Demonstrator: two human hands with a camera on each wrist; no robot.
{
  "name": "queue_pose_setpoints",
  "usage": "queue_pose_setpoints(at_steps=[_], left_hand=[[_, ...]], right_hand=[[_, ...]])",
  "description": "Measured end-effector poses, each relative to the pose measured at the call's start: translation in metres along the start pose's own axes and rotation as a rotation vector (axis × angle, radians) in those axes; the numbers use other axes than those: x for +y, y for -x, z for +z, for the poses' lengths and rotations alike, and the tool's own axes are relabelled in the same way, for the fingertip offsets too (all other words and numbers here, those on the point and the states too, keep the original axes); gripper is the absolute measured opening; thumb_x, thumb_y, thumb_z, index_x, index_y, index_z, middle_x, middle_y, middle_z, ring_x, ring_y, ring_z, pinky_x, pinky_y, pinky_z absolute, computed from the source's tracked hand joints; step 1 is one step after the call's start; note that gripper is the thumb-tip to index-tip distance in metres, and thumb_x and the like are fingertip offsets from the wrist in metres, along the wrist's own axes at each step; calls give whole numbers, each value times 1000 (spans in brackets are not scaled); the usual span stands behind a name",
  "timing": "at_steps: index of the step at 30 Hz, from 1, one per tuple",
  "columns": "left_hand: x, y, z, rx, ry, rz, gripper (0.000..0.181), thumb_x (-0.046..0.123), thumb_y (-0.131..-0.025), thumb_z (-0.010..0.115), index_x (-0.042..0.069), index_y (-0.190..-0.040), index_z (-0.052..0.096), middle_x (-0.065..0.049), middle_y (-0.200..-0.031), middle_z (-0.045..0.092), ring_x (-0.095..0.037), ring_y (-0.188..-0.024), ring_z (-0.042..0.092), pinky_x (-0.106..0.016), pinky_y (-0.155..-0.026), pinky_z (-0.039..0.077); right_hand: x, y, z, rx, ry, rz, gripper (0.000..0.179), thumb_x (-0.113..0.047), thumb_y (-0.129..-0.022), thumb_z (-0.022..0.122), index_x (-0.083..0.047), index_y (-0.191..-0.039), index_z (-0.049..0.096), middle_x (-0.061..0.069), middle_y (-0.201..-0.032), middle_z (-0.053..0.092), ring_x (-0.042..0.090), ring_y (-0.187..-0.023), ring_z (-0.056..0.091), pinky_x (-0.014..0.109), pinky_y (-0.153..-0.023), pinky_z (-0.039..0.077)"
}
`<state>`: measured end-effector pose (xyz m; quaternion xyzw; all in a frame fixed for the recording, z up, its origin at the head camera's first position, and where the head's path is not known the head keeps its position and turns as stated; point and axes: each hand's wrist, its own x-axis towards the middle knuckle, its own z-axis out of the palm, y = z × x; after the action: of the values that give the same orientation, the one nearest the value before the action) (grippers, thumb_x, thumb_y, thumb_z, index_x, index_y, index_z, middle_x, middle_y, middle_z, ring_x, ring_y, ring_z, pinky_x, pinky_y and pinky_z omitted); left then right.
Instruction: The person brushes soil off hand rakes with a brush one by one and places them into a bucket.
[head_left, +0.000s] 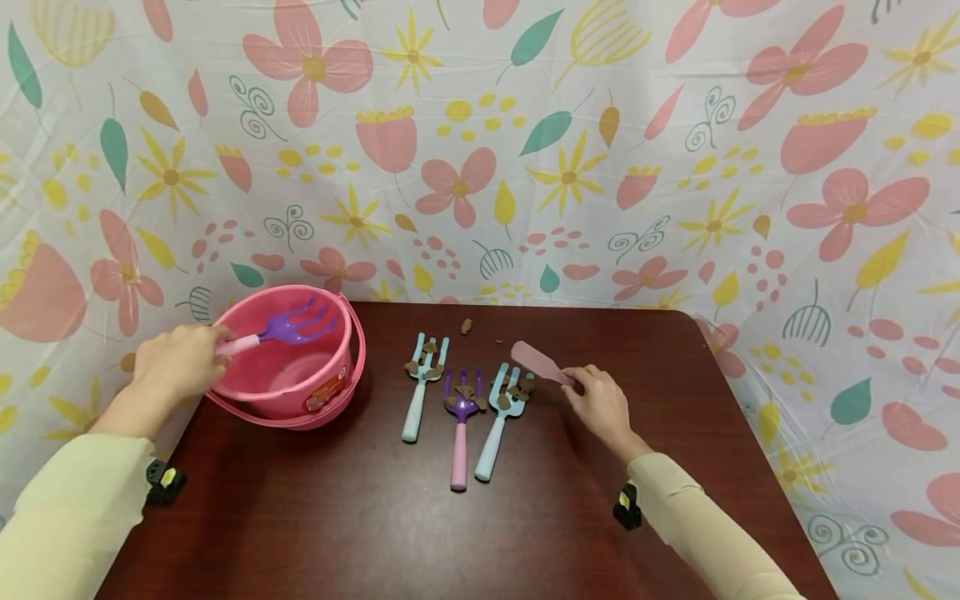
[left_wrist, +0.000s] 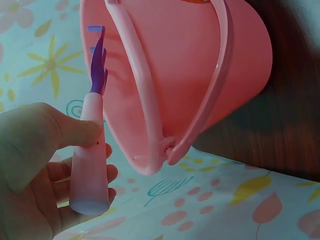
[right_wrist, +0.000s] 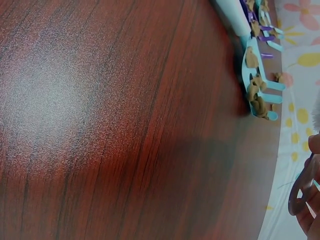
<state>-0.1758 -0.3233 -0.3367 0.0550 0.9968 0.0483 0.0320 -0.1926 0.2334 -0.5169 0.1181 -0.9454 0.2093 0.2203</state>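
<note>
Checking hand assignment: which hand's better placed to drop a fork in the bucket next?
Left, I'd judge. The left hand grips a purple-and-pink fork at the mouth of the pink bucket; the right hand is well away from it, holding a pink spatula.

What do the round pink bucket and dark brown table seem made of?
The round pink bucket looks like satin molded plastic, given its even colour and sheen. The flat dark brown table shows streaked grain and glare, suggesting glossy wood or laminate; I can't tell which.

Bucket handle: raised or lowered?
Lowered: in the head view, the handle curves around the near side of the bucket rather than arching over it.
</note>
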Motion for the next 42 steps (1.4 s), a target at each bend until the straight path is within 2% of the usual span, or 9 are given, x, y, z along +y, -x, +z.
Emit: queue_pose_setpoints(at_steps=[6,14,22,27,33,42], left_hand=[[-2,-8,-1,-33,-34,-2,35,13,-78,58,3,-111,60,-20,-87,61,-33,-65,51,-44,-47,38],[4,-17,-6,-86,-81,-15,37,12,-79,57,1,-115,58,-21,-91,60,-34,-68,52,-42,-49,39],[9,-22,-7,-149,-130,-13,30,9,-80,59,0,-108,59,-19,-81,57,-33,-69,51,-41,-52,40],[7,-27,-3,-178,-142,-22,18,7,-82,57,-2,-97,59,-17,-76,55,-32,-67,50,-41,-52,40],[5,-32,3,-194,-176,-9,11,5,-84,55,-2,-91,60,-18,-77,57,-33,-67,52,-43,-52,42],[13,-36,8,-202,-224,38,5,1,-83,54,0,-85,59,-17,-78,60,-34,-67,54,-46,-54,45]], right_hand=[[1,0,0,-2,10,6,26,-17,-76,74,-15,-102,69,5,-90,65,23,-71,57,41,-55,47],[2,2,0,-16,9,5,26,-17,-77,73,-16,-102,69,5,-91,64,23,-71,57,39,-54,46],[3,4,0,-33,16,1,26,-18,-77,73,-15,-103,69,5,-91,64,23,-72,57,40,-55,47],[3,4,0,-32,15,-2,26,-17,-77,73,-15,-102,69,5,-90,64,23,-71,57,40,-55,47],[1,4,1,-24,17,-14,26,-16,-76,74,-14,-101,69,6,-88,64,23,-70,57,40,-54,46],[-2,5,2,-44,13,-12,26,-17,-77,73,-13,-102,69,6,-89,64,22,-69,56,39,-53,45]])
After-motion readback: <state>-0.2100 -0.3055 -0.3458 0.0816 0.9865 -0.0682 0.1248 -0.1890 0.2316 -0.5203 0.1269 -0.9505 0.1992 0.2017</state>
